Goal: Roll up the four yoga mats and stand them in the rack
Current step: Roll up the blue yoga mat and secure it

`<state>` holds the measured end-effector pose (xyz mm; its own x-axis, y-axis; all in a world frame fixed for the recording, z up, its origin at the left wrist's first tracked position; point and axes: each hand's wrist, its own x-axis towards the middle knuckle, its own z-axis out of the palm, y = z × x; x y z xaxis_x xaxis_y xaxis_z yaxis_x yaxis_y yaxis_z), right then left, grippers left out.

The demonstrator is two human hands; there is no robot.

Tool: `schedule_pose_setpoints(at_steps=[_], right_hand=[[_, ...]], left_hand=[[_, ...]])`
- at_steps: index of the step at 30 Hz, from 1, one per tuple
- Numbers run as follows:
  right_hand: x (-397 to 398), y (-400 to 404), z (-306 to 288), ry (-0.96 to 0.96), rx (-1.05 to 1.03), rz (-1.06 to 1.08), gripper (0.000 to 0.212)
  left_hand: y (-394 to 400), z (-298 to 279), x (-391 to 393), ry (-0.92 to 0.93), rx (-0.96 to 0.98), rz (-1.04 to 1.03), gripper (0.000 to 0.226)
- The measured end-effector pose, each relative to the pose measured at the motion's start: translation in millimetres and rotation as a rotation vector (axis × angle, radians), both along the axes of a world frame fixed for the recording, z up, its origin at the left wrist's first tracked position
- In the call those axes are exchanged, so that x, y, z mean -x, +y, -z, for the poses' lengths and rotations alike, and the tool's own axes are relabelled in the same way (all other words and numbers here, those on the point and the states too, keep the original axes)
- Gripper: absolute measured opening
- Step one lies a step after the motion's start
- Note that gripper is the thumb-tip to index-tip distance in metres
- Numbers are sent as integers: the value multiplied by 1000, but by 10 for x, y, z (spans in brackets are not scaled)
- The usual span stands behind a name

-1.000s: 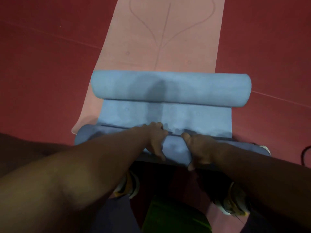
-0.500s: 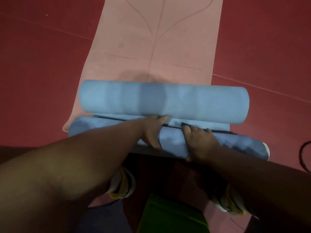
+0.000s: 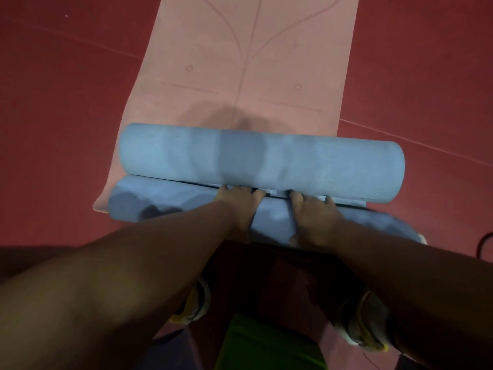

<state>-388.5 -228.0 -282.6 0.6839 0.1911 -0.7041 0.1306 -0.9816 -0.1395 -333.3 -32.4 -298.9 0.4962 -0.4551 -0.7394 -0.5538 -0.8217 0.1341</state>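
Observation:
A blue yoga mat lies across a flat pink mat [image 3: 240,62] on the red floor. Its far end forms a thick roll [image 3: 320,166]. Its near end forms a second roll [image 3: 149,201] that lies right against the far one. Only a thin dark gap shows between them. My left hand [image 3: 237,209] and my right hand [image 3: 312,217] sit side by side on the middle of the near roll. Their fingers curl over its top into the gap and their thumbs hold its near side. The rack is out of view.
Red floor [image 3: 66,102] with pale lines spreads on both sides. A black cable [image 3: 484,244] loops at the right edge. My two shoes [image 3: 197,303] [image 3: 360,324] stand on the pink mat just behind the near roll.
The near roll has moved forward under both hands. The flat blue strip between the two rolls has shrunk away, and the rolls now touch.

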Motion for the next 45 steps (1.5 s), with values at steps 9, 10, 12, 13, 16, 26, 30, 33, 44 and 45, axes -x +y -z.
schedule_pose_setpoints(at_steps=[9,10,12,13,16,26,30,33,44,45], right_hand=[[-1,-99,72,-116,3,-30,113],[-23,-120,74,-97,-17,-16,115],[-53,-134,77,-59,-35,4,118],[-76,-132,75,-38,-37,12,122],[-225,-159,8,52,-38,96,133],[10,-108,61,-50,12,11,135],[36,-111,98,-100,-33,26,126],[-42,-137,40,-57,-75,70,116],[-238,-68,8,116,82,30,110],[-225,-55,24,87,120,-4,113]], left_hand=[[-93,8,-460,449,61,-88,66],[-79,30,-466,496,61,-116,65],[-85,24,-449,483,54,-114,83],[-91,26,-405,409,54,-77,102],[-102,-49,-247,128,56,4,136],[-161,-70,-260,97,83,-16,105],[-160,-105,-387,269,104,5,99],[-164,-120,-441,387,119,-43,99],[-119,-17,81,-192,-24,-1,146],[-122,-2,87,-194,-32,4,146]])
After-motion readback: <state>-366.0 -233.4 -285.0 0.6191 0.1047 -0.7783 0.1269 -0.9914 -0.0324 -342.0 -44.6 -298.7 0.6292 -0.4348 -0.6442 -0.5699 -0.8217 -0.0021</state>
